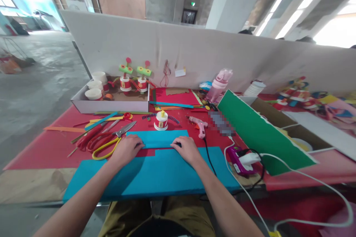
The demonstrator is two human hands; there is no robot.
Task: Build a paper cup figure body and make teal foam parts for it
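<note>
pressing blue strip [157, 139] — both hands flat

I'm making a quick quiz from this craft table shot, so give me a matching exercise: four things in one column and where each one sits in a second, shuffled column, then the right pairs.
Things:
1. glue gun
2. scissors
3. pink bottle
4. paper cups

Places:
A. inside the white box at the back left
B. on the red table cover, just left of the left hand
C. at the back by the white partition, behind the green sheet
D. on the red table cover, beyond the right hand

Pairs: 1-D, 2-B, 3-C, 4-A
</note>
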